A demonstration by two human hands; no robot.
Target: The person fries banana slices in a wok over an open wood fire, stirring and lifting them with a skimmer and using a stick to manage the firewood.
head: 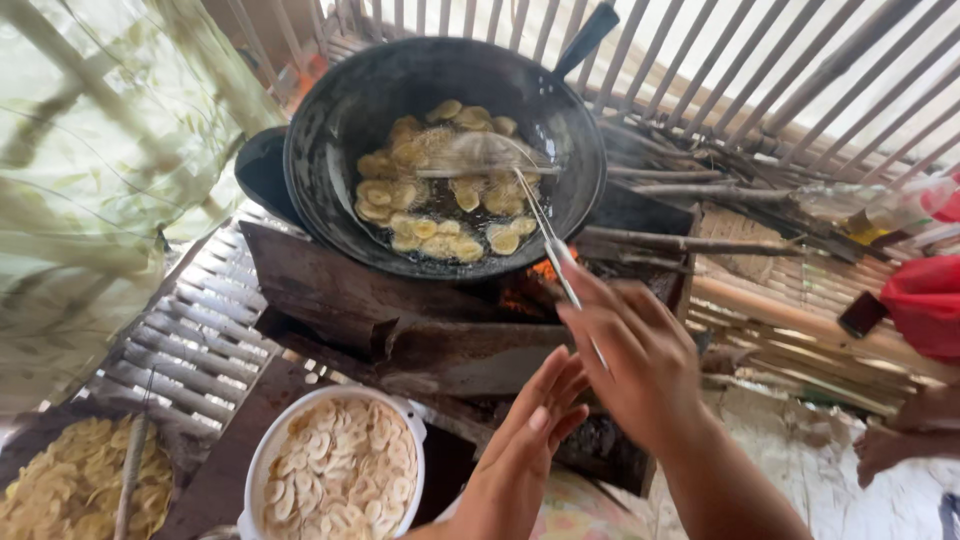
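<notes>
1. Nearest the camera, the person's left hand [530, 440] reaches forward with its fingers [560, 385] stretched out straight and released, holding nothing.
2. Just beside and slightly above it, the right hand [640, 360] is closed around the thin metal handle of a wire skimmer [545, 235], its fingers grasping the lower end of that handle.
3. From the right hand the skimmer runs up and left into the round black iron wok [330, 130], and its mesh head, blurred, sits over the oil near the wok's middle.
4. Pale yellow sliced banana chips [425, 228] float in the oil all around the mesh head.
5. Under the wok is a dark, rusty metal stove box [330, 290], with orange flame [540, 272] showing at its front opening just above the right hand.
6. Long wooden sticks [690, 240] lie to the right of the wok, pointing towards the fire.
7. Down at the lower left, a round white bowl [262, 460] is full of raw pale slices, close to the left forearm.
8. Further left, a dark basket [40, 430] holds yellower slices, with a stick lying across them.
</notes>
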